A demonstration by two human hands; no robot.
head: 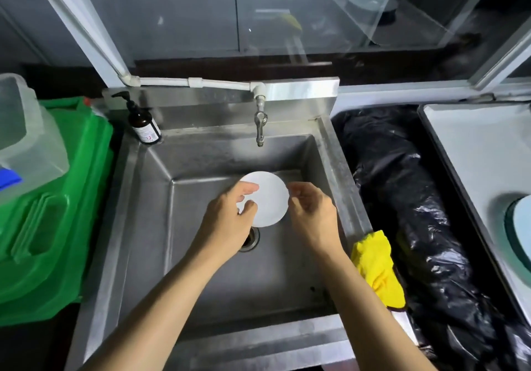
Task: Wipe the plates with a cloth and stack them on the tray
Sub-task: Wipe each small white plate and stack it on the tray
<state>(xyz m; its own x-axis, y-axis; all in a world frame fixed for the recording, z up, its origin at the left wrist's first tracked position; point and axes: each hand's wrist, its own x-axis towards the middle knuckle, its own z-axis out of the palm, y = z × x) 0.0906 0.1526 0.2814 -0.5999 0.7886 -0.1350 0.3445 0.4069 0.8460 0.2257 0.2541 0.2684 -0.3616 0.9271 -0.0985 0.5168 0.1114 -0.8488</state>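
The white plate (268, 198) is up over the sink (339, 169) basin, round and plain, tilted with its face toward the camera. The left hand (230, 218) pinches its left edge, and the right hand (313, 212) curls its fingers at the right rim. The yellow cloth (376, 267) lies crumpled over the sink's right rim, nobody touching it, one end hanging off the outer side. Far right, the tray (465, 146) lies flat, pale with a dark raised border. One more plate (521, 221) lies on it, light with a dark greenish edge, mostly cut off by the frame.
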